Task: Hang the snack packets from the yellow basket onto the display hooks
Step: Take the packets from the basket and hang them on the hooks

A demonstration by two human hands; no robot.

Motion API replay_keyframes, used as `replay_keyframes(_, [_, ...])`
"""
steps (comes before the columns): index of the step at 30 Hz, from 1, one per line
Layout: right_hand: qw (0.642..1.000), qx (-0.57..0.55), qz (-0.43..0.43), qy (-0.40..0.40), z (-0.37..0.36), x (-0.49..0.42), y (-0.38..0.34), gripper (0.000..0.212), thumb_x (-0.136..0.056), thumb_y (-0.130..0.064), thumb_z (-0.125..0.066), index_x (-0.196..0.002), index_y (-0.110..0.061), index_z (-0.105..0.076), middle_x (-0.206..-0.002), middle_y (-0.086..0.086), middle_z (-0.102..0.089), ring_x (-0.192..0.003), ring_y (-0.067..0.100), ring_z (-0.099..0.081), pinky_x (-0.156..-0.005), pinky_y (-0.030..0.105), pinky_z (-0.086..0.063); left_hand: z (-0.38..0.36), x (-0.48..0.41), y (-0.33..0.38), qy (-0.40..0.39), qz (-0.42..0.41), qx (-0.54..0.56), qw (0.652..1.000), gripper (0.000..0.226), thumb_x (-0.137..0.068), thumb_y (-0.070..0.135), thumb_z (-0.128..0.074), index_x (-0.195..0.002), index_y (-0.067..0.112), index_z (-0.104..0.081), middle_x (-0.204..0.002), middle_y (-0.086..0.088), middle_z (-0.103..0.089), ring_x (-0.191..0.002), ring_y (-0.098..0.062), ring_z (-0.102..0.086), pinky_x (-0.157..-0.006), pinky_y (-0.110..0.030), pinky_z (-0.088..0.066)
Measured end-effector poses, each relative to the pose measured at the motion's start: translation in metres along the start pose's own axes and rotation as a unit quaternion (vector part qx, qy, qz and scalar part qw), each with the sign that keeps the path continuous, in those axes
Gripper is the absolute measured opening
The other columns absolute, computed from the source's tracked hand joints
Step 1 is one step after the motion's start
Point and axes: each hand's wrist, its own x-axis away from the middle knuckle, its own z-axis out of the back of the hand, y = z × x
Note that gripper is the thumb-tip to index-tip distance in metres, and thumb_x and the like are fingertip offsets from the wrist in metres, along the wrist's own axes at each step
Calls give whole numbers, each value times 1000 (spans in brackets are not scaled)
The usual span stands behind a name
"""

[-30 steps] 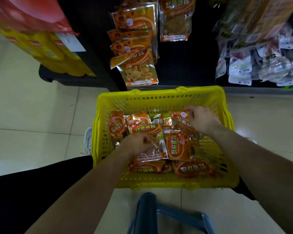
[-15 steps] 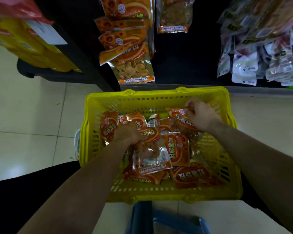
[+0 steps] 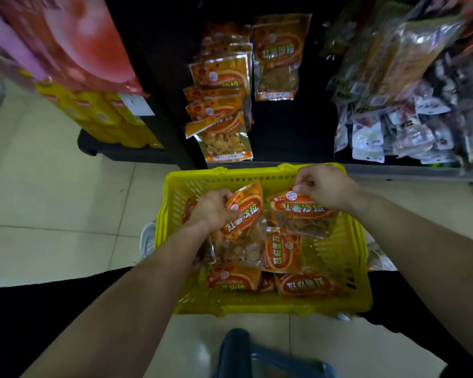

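Both grips are closed on orange snack pkts, lifted just above the yellow basket (image 3: 257,308). The left pkt (image 3: 243,222) is pinched at its top edge by the left hand (image 3: 212,208), long axis hanging down, tilted. The right pkt (image 3: 301,211) is held at its top by the right hand (image 3: 325,188). The hung pkts (image 3: 221,75) lie ahead & up; the right hand is judged nearer.

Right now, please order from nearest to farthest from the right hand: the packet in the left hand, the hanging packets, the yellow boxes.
From the right hand, head view:
1. packet in the left hand, just left, over the basket.
2. hanging packets, ahead on the rack.
3. yellow boxes, far left, near the floor.
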Motion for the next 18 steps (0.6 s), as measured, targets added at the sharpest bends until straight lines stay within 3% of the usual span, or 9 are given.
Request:
replay_keyframes(5, [994,26,88,-57,58,35,-55,16,-84,-40,-76,-76,-35,-64,-87,-12,-67,-94,12,-64,-80,35,-52,55,39,46,38,-74,-46,995,38,-69,29,-90,-79,26,-53,-84,5,-68,-79,-18,-66,-66,-29,-49])
replay_keyframes(10, [989,29,130,70,98,71,-100,27,-80,-41,-80,-83,-31,-55,-81,-15,-61,-86,13,-60,-69,35,-48,108,94,100,60,-183,-51,980,32,-77,38,-84,-79,31,-53,-79,15,-65,-72,0,-61,-59,-20,-40])
replay_keyframes(12, [981,-14,147,128,107,83,-114,37,-79,-38,-82,-94,-31,-49,-92,-14,-63,-88,13,-61,-72,34,-50,118,111,114,62,-220,-38,973,27,-81,38,-81,-83,30,-55,-82,11,-66,-75,-6,-63,-62,-25,-45])
replay_keyframes(16, [970,2,170,171,119,90,-128,71,-79,-40,-81,-138,-40,-42,-132,-8,-58,-120,15,-55,-97,40,-49,127,126,128,45,-257,13,965,25,-83,35,-80,-92,24,-59,-94,4,-72,-88,-11,-69,-79,-42,-57])
replay_keyframes(18, [973,-7,176,148,119,82,-128,52,-79,-41,-80,-126,-41,-57,-118,-13,-66,-110,13,-60,-91,38,-52,128,124,128,35,-263,28,964,23,-84,35,-79,-93,25,-60,-95,4,-72,-89,-12,-70,-81,-45,-57])
